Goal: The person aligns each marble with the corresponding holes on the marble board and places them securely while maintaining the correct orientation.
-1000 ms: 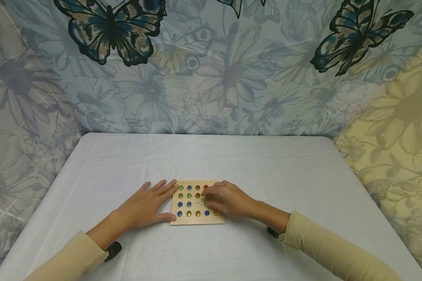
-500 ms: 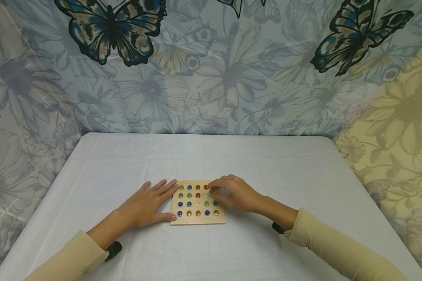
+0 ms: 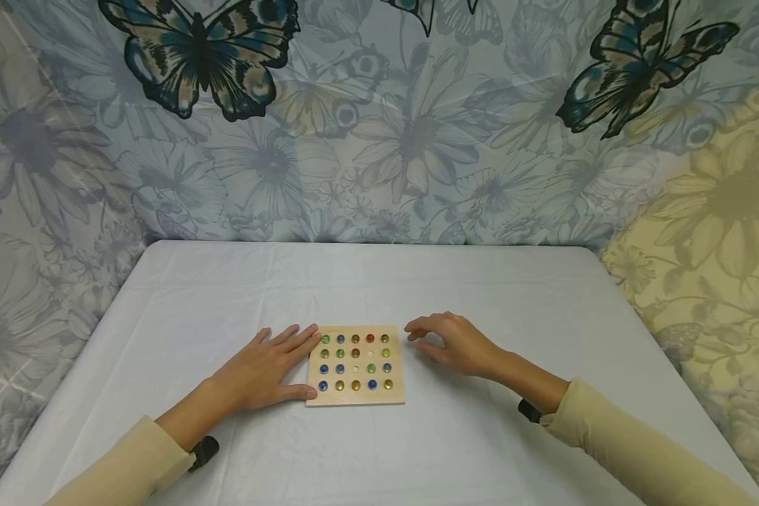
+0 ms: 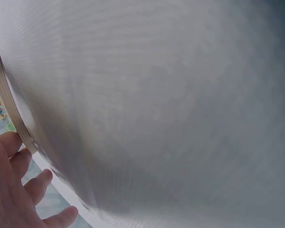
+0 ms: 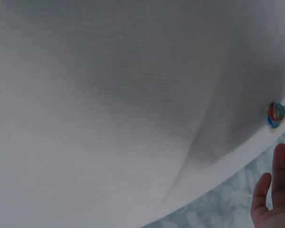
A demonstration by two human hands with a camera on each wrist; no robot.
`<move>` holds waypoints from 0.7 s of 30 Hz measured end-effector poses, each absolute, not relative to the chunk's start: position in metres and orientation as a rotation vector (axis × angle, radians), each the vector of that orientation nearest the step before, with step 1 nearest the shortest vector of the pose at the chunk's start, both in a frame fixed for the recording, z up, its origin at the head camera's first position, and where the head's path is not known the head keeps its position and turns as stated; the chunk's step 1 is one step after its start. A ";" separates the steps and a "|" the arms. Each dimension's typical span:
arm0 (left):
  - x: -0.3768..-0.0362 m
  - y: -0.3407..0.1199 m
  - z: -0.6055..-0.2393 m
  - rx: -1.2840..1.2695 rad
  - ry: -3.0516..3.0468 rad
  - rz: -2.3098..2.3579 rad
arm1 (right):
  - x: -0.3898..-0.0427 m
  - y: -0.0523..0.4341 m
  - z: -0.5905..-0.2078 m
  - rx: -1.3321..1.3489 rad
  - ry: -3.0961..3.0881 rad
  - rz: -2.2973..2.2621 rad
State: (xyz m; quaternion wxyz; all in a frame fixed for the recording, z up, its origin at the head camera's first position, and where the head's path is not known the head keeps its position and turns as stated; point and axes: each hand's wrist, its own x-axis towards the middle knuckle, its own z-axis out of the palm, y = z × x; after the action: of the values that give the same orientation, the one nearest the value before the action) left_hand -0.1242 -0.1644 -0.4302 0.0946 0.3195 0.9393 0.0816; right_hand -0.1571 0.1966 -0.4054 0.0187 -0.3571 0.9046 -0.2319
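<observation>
My left hand [image 3: 262, 371] lies spread along the left side of a square wooden marble board [image 3: 395, 398], fingertips on its upper corner and thumb on its lower one. In the left wrist view the board's edge [image 4: 8, 102] runs beside the left fingers [image 4: 33, 185]. Rows of glass marbles fill the board's hollows, apart from two bare hollows. Right of the board, my right hand [image 3: 458, 344] is bent in a loose pinch. The right wrist view shows a red and blue marble [image 5: 275, 115] just ahead of its fingers [image 5: 278, 175]; the index finger and thumb are out of that frame.
A white cloth covers the table [image 3: 278, 281], whose far edge meets a butterfly and flower patterned backdrop [image 3: 411, 154]. Similar fabric hangs along both sides. Small dark devices sit on the left wrist [image 3: 204, 452] and the right wrist [image 3: 529, 411].
My right hand has lifted from over the board's right half and moved off to the right, uncovering the right columns and a second bare hollow. The left hand has stayed put.
</observation>
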 end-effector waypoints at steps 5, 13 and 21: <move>-0.124 -0.164 -0.430 0.948 2.784 0.244 | -0.157 0.208 -0.410 -1.077 2.816 -0.714; -0.124 -0.165 -0.431 0.953 2.792 0.240 | -0.158 0.217 -0.415 -1.076 2.796 -0.713; -0.124 -0.165 -0.431 0.959 2.786 0.243 | -0.160 0.218 -0.418 -1.078 2.737 -0.726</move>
State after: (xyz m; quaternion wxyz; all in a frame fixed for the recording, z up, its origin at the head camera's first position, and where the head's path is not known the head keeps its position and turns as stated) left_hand -0.1242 -0.1648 -0.4314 0.0925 0.3229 0.9383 0.0819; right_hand -0.1603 0.2181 -0.4183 0.0556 -0.3552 0.9020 -0.2391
